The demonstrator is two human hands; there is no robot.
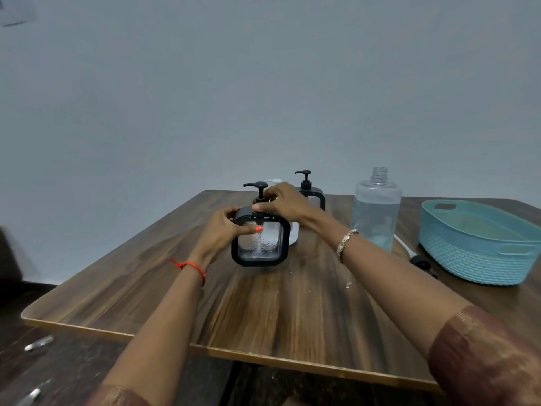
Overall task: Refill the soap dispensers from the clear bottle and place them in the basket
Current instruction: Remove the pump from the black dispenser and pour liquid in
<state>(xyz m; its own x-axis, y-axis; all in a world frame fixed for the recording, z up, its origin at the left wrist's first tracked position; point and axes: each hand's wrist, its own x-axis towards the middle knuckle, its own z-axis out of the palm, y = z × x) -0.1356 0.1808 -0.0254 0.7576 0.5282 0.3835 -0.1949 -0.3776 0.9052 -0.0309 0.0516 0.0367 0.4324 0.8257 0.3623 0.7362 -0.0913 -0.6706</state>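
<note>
Two hands worked on one dispenser (260, 240) near the middle of the counter (292, 312). The left hand (225, 230) had its grip clenched around the dispenser's left side, thumb with a coral nail pressed on the clear front panel. The right hand (282, 202) came over the top, its fingers closed around the collar at the base of the black pump (257, 190). A little clear liquid sat in the bottom of that dispenser.

Just behind it, partly hidden by the right hand, stood a white dispenser (293, 234), and behind that a second black-framed dispenser (311, 194), upright with its pump on. To the right of the held dispenser stood the clear bottle (376, 210), upright, uncapped, and more than half full. Further right, well apart from the held dispenser, sat the teal basket (474, 259), with nothing visible inside it. Between bottle and basket lay a small black cap (419, 262) and a thin white tube (404, 244). A few drops glistened on the counter in front of the bottle.
</note>
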